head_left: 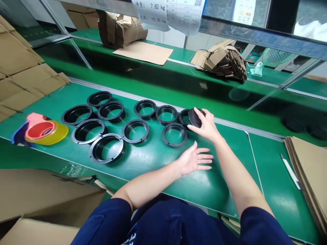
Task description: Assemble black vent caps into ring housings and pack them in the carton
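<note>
Left hand (194, 159) is lying open, palm turned up and inward, fingers extended together pointing right. Right hand (205, 125) is reaching further forward, fingers curling in a grasp (thumb underneath). Both forearms are extending forward, converging; upper arms in dark-blue sleeves.

A green tabletop (158, 160) edged in metal runs across the view, with a second green bench (184, 76) beyond it. A metal rail (255, 35) crosses overhead, carrying hanging paper sheets (178, 13). Cardboard stacks (22, 75) lie left and far back. Light is bright and even.
</note>
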### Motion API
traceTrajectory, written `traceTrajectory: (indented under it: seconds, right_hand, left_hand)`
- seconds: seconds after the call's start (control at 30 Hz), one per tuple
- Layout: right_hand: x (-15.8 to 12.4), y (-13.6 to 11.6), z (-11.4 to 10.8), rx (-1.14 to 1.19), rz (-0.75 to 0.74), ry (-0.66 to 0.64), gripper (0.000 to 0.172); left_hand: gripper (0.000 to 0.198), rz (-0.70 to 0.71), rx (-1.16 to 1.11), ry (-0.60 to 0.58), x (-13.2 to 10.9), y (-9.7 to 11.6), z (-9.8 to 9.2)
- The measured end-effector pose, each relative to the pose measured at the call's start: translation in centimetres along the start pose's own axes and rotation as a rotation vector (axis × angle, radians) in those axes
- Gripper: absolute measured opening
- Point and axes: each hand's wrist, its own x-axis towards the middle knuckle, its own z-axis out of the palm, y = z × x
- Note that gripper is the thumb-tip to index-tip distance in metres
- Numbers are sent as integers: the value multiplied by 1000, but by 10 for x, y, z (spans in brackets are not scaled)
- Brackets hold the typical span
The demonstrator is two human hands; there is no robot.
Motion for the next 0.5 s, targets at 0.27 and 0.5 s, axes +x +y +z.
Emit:
traceTrajectory:
  seconds: [0.27,0.5]
  right_hand:
    - [20,7,33,-205,-41,-91,91]
    - [-30,21,-16,-288,30,-171,72]
  left_hand:
    - [62,11,-6,42,1,5,-4]
    - [58,-106,14,100,-4,-7,6]
